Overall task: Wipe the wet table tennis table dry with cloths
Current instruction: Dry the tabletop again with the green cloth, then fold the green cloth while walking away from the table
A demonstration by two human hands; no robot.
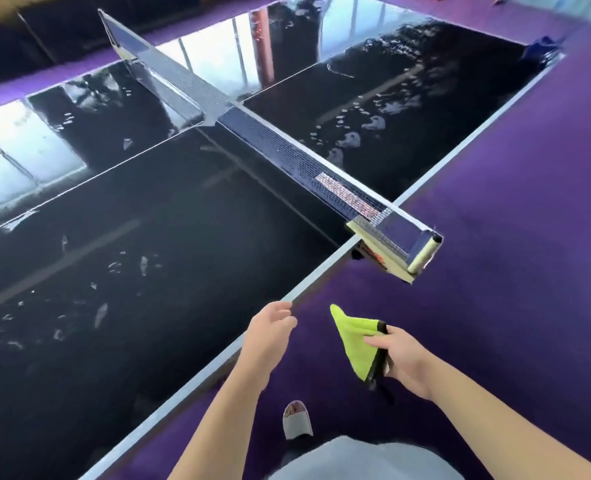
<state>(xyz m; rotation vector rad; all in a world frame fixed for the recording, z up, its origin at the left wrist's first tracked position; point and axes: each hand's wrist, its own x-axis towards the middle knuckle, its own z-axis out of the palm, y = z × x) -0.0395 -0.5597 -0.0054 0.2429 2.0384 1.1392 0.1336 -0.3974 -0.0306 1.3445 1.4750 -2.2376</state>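
The black table tennis table point(169, 244) fills the left and middle of the view, with water drops and puddles on both halves. Its net point(273, 147) runs from the upper left to the clamp post point(422, 254) at the near side edge. My right hand point(403, 360) holds a folded yellow-green cloth point(356, 341) with a dark edge, out over the floor just off the table's side. My left hand point(270, 332) hovers at the white side edge of the table, fingers loosely curled, holding nothing.
Purple floor point(512, 237) lies to the right of the table. A blue cloth point(541, 46) lies at the table's far right corner. My foot in a grey slipper point(297, 420) stands beside the table edge.
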